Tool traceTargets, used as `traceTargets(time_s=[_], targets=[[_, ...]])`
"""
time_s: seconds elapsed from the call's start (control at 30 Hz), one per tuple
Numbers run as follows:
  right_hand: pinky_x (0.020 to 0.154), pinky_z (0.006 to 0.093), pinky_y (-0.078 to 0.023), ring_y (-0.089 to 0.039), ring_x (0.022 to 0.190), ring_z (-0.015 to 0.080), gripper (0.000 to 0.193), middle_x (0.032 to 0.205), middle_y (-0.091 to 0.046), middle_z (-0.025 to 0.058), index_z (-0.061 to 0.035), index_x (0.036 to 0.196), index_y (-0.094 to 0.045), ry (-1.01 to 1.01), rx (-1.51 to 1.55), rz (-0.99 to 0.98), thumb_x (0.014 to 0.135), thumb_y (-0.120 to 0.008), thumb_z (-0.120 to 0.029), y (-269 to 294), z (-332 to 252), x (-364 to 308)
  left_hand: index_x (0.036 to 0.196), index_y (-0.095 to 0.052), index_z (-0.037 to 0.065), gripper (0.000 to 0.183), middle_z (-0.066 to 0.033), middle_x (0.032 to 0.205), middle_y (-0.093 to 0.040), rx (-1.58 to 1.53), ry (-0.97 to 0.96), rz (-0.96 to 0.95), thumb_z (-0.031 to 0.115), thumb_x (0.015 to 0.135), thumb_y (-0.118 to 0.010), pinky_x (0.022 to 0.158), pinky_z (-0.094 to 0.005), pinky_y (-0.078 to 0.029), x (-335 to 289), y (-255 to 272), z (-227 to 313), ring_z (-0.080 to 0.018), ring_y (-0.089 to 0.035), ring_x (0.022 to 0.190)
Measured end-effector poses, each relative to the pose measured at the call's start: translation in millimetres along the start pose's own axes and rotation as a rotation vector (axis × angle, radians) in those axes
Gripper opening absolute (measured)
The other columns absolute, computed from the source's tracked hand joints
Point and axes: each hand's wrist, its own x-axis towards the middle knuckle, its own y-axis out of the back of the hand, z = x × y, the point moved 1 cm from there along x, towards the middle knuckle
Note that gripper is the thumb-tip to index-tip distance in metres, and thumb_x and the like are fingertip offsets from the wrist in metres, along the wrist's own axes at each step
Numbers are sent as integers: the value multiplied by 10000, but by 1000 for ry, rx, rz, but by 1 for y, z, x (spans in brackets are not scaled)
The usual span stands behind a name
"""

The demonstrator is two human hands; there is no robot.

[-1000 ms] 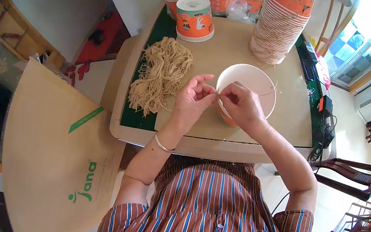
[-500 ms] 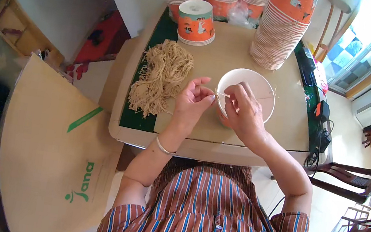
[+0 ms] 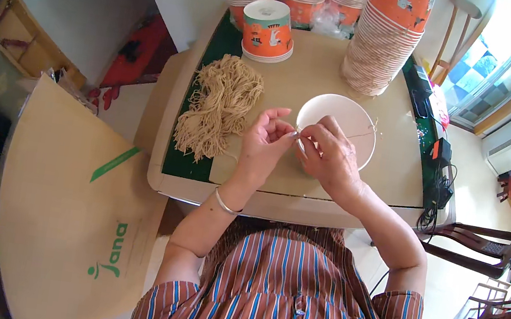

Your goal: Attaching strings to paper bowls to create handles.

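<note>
An open paper bucket (image 3: 332, 105), white inside, stands on the table in front of me. A thin beige string (image 3: 358, 135) stretches across its mouth from the right rim. At the left rim my left hand (image 3: 264, 141) pinches the string's end between thumb and forefinger. My right hand (image 3: 335, 161) reaches over the bucket, its fingertips closed on the string close to the left thumb. The exact knot or hole there is too small to make out. A loose bundle of beige strings (image 3: 220, 109) lies left of the hands.
An upside-down orange bucket (image 3: 266, 40) stands behind the strings. Tall stacks of nested buckets (image 3: 382, 50) rise along the far side. Black cables and an adapter (image 3: 443, 151) lie at the table's right edge. A big cardboard sheet (image 3: 61, 197) leans at left; a dark chair (image 3: 479, 243) stands right.
My right hand has come down and closer to the left, so the fingertips now meet at the rim. The left hand has hardly moved.
</note>
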Motion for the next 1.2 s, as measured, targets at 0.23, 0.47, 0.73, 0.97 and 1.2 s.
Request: traceTargets(time_s=[0.23, 0.47, 0.73, 0.97, 1.2], targets=[[730, 455, -521, -626, 850, 366, 80, 966, -563, 131, -52, 962, -638, -13, -11, -15, 898, -642, -98, 1, -1, 1, 1294, -497, 10, 450, -34, 950, -637, -15, -9, 2, -22, 888, -689, 763, -207, -495, -2, -2, 0, -71, -589, 843], [726, 453, -522, -620, 848, 369, 87, 957, -550, 134, -41, 944, -623, 13, -62, -7, 880, -646, -94, -2, 0, 1, 1285, -499, 9, 442, -29, 897, -638, 23, -60, -3, -37, 885, -681, 738, -212, -500, -2, -2, -4, -71, -596, 803], [664, 478, -511, -614, 787, 380, 132, 941, -536, 145, -39, 896, -560, 68, -122, 32, 836, -674, -69, -7, -1, 0, 1287, -495, 4, 450, -26, 878, -630, 56, -33, 17, -39, 877, -677, 734, -206, -496, -3, -5, -4, -69, -590, 782], [624, 425, -507, -619, 722, 337, 124, 878, -570, 129, -42, 880, -563, -33, 31, 61, 820, -671, -44, -5, 6, 3, 1287, -501, 8, 449, -31, 912, -620, -91, 9, 12, -23, 877, -682, 778, -218, -500, -3, -3, -6, -75, -586, 830], [629, 351, -510, -620, 690, 243, 72, 861, -601, 113, -23, 885, -603, -99, 214, 55, 839, -656, -38, -2, 10, 5, 1286, -505, 19, 441, -30, 946, -618, -169, 40, -7, -18, 884, -680, 814, -241, -517, -2, -1, -8, -92, -595, 871]])
